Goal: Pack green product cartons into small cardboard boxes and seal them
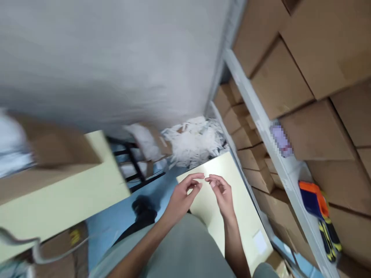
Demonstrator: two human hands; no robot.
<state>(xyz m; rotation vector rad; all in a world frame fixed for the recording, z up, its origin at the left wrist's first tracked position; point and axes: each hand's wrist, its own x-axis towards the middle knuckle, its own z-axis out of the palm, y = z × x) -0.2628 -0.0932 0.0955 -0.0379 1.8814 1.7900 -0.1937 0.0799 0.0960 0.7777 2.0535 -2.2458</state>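
Observation:
My left hand [187, 189] and my right hand [222, 191] are raised close together in front of my body, their index fingertips almost meeting. Fingers on both are loosely bent, with thumb tips a little apart from the index fingers. Nothing can be made out between them. Below and behind them is a pale yellow tabletop [237, 189], with a small white paper square [260, 242] lying on its right side.
A grey-white rack [261, 108] full of cardboard boxes [282, 77] rises on the right. Yellow-black handled pliers [326, 239] and an orange-blue object [313, 199] hang there. White scraps [194, 141] pile up by the wall. Another pale table [69, 193] bears a carton [58, 143] at left.

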